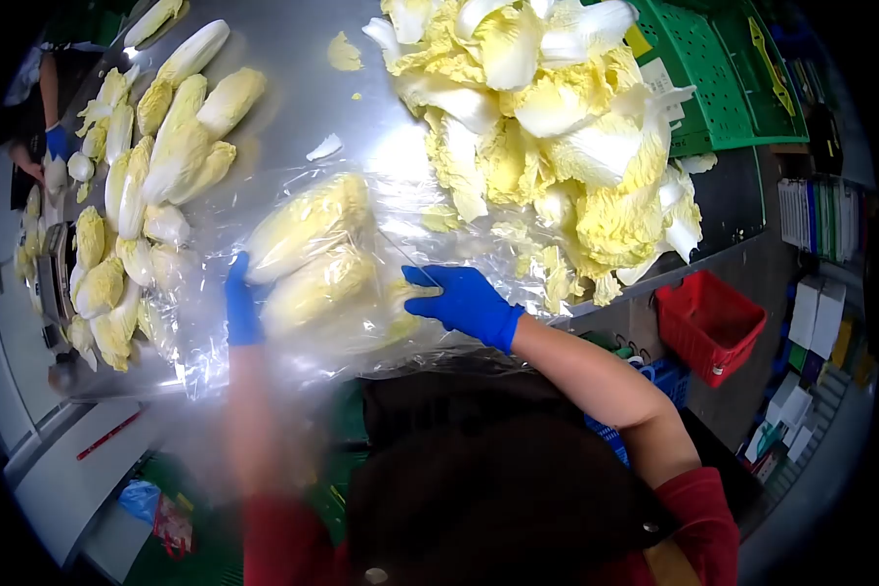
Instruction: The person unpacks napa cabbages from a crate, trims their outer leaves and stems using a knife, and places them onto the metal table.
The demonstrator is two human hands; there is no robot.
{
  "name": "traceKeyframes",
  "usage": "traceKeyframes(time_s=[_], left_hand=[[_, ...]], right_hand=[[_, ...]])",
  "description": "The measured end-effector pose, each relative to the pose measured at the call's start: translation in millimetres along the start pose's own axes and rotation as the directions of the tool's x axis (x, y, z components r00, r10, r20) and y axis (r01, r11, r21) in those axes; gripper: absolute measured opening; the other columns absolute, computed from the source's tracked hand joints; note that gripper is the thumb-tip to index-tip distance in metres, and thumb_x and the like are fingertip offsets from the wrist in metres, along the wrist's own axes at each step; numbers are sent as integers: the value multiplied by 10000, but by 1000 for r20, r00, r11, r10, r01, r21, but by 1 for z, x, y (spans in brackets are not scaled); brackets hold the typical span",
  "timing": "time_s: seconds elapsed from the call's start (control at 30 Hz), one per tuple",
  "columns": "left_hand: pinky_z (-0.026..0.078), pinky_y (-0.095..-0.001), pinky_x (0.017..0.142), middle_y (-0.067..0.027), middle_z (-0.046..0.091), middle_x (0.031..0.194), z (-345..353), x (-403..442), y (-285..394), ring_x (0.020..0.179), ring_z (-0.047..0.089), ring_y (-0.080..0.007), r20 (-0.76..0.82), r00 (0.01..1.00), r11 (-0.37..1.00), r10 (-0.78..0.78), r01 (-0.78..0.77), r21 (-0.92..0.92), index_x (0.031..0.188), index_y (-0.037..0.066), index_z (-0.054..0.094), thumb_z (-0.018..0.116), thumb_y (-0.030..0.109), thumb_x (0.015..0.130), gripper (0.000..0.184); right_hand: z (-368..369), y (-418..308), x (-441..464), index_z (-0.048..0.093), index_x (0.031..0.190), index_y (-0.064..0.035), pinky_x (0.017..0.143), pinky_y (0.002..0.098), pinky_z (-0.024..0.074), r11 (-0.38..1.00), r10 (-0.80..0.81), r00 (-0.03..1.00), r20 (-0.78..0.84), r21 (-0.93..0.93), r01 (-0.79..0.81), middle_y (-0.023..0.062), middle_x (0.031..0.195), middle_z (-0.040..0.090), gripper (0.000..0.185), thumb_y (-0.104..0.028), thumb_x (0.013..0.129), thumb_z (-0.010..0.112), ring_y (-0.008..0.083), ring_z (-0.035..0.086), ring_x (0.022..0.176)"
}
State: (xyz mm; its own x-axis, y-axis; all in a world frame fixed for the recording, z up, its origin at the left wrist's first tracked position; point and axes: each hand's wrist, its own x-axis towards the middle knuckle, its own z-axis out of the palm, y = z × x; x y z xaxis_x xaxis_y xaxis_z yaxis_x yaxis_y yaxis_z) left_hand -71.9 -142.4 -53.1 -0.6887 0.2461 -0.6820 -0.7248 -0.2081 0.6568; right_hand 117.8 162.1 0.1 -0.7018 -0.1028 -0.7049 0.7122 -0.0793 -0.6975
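Note:
Several pale yellow Chinese cabbages (308, 225) lie side by side in a clear plastic bag (225, 230) on the metal table, near its front edge. My left hand (242, 305), in a blue glove, rests along their left side with its fingers stretched out. Whether it is inside or outside the film, I cannot tell. On the other side, my right hand (467, 301), also gloved in blue, has its fingers bent around the bag's film beside a smaller piece of cabbage (400, 298).
More whole cabbages (176, 151) lie along the left of the metal table (303, 78). Loose leaves (547, 117) are heaped at right, beside a green crate (713, 88). Below the right edge stands a red crate (710, 327). Another person's blue-gloved hand (57, 143) is at far left.

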Motion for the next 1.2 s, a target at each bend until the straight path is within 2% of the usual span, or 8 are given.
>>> traceKeyframes(time_s=[0.13,0.23,0.37,0.6,0.73,0.83,0.93,1.2], left_hand=[[516,-428,920,-216,585,1193,-2,1,2,1071,608,-319,83,997,1000,-6,7,-18,1284,-46,488,533,385,900,579],[496,-454,948,-240,545,1249,17,-13,2,1110,584,-346,160,987,999,-11,17,-40,1341,-49,428,483,427,914,642],[478,-467,969,-250,522,1277,22,-17,3,1139,562,-362,207,978,999,-3,10,-34,1379,-47,381,442,452,925,677],[420,-472,1022,-233,498,1332,1,2,1,1190,524,-365,266,964,1000,21,-17,-18,1384,-24,391,488,466,920,683],[414,-473,1027,-238,495,1331,3,2,-1,1191,520,-371,273,962,999,25,-17,-33,1380,-25,395,509,468,907,693],[407,-477,1033,-244,491,1332,2,3,-2,1196,513,-379,303,953,999,21,-6,-51,1377,-27,396,521,458,896,695],[402,-482,1037,-247,490,1331,0,10,-3,1199,509,-384,297,953,998,55,-45,-39,1375,-32,395,528,443,890,692],[396,-488,1043,-249,498,1320,19,-4,-1,1197,510,-385,279,959,998,47,-31,-60,1365,-36,403,528,419,892,669]], right_hand=[[3,24,19,501,1340,-48,891,326,488,909,-278,960,16,-319,268,135,1294,573,741,-364,734,788,240,604,1062],[5,20,20,507,1319,-34,979,338,433,889,-37,990,138,-447,95,159,1272,574,801,-426,686,803,277,579,1121],[7,-15,-5,504,1280,-12,754,340,532,942,101,976,195,-333,-31,179,1124,608,831,-493,668,794,260,635,940],[5,-13,-16,565,1088,0,512,273,458,992,-34,990,137,-114,50,88,874,570,610,-383,684,813,148,555,640],[-8,-9,-28,557,1181,-15,495,250,437,998,51,990,131,-32,-47,78,855,578,655,-293,663,844,115,523,594],[-1,7,-23,491,1329,-33,488,249,439,986,-159,983,87,-44,163,96,890,611,803,-327,668,838,127,527,580],[7,-19,-30,410,1414,-52,495,259,469,990,-20,983,180,-137,45,124,956,635,918,-375,665,832,148,567,612],[10,-5,-31,575,1276,-69,523,291,521,981,-107,989,103,-149,122,121,970,637,727,-362,665,839,160,626,689]])
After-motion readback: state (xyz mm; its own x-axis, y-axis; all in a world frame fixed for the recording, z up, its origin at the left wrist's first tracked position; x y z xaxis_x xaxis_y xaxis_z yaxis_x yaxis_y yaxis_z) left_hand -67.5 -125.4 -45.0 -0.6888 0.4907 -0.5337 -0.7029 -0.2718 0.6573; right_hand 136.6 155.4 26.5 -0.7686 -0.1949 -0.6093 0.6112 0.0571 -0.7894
